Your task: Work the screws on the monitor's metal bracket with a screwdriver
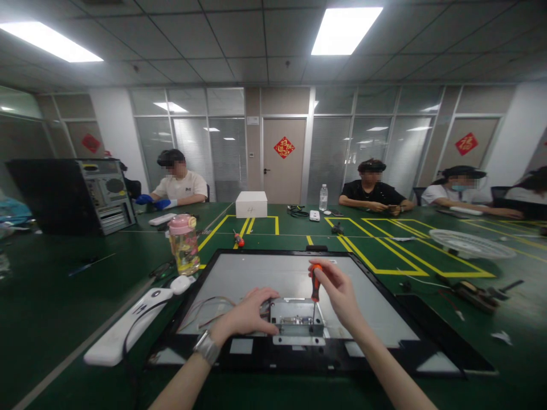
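A monitor panel [265, 273] lies face down on the green table, its grey metal back up. A small metal bracket box [297, 320] sits near its front edge. My left hand [250, 312] rests curled against the box's left side, touching it and some thin wires. My right hand [337, 287] grips a screwdriver [315, 285] with an orange-and-black handle, held upright with its tip down on the box.
A white plastic cover [123, 333] and a white mouse [182, 283] lie to the left, with a pink-lidded bottle [184, 244] behind them. A desktop computer case [72, 195] stands far left. A fan grille [468, 244] and tools lie right. Three people sit across the table.
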`<state>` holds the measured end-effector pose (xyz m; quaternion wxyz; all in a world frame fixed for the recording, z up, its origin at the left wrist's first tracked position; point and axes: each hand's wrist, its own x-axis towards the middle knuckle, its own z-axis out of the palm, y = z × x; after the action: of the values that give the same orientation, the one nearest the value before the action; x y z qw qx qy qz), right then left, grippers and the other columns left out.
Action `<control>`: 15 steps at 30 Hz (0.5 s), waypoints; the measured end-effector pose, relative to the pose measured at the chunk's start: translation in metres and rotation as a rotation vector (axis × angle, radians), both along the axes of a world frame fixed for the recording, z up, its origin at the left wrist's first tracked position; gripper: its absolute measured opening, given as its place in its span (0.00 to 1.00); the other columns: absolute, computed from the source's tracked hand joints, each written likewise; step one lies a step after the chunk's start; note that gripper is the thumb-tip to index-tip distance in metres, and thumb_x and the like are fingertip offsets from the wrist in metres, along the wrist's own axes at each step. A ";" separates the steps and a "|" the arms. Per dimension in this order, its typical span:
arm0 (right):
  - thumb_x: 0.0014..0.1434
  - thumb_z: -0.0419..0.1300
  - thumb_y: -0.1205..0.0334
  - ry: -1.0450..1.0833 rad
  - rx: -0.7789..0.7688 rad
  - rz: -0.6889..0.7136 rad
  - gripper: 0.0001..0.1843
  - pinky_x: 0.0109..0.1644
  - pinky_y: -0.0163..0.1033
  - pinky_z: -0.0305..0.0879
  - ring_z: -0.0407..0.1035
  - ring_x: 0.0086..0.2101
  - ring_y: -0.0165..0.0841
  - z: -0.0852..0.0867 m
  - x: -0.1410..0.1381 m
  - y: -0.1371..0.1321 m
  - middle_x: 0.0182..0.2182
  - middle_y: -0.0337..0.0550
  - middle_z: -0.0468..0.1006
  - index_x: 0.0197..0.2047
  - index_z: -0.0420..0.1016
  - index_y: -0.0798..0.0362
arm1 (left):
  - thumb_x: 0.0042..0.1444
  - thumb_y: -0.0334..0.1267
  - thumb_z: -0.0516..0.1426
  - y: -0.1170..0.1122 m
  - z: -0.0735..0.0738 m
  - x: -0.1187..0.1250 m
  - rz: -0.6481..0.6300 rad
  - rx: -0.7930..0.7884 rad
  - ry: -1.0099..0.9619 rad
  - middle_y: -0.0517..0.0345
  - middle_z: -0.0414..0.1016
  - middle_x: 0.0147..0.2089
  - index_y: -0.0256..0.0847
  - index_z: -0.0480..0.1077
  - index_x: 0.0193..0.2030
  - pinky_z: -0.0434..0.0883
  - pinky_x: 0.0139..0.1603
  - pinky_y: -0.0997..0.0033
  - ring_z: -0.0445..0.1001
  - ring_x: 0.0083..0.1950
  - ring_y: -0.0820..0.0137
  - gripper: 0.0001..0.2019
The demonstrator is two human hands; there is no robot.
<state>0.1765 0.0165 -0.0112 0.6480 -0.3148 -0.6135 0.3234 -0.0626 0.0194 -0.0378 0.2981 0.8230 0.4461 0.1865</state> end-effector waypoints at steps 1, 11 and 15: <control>0.54 0.64 0.51 -0.006 0.021 -0.029 0.12 0.35 0.40 0.66 0.67 0.30 0.36 0.001 -0.001 0.000 0.28 0.41 0.74 0.38 0.78 0.49 | 0.39 0.41 0.69 0.000 -0.001 0.000 0.002 0.001 0.000 0.50 0.63 0.63 0.42 0.65 0.58 0.45 0.70 0.56 0.58 0.66 0.55 0.37; 0.60 0.56 0.52 0.109 -0.045 0.046 0.15 0.48 0.47 0.64 0.71 0.38 0.41 -0.006 0.005 0.006 0.36 0.46 0.78 0.43 0.79 0.51 | 0.38 0.41 0.68 0.000 0.000 -0.001 0.005 0.001 -0.011 0.51 0.64 0.62 0.44 0.66 0.58 0.51 0.68 0.58 0.59 0.65 0.56 0.36; 0.60 0.56 0.54 0.165 -0.065 0.088 0.15 0.49 0.48 0.64 0.72 0.38 0.41 -0.009 0.004 0.007 0.35 0.46 0.80 0.44 0.78 0.52 | 0.38 0.40 0.69 -0.003 0.005 0.001 0.009 -0.025 -0.001 0.50 0.63 0.63 0.43 0.66 0.58 0.46 0.70 0.57 0.57 0.66 0.57 0.37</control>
<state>0.1802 0.0238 -0.0198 0.6708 -0.2809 -0.5604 0.3962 -0.0615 0.0166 -0.0329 0.3076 0.8172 0.4519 0.1828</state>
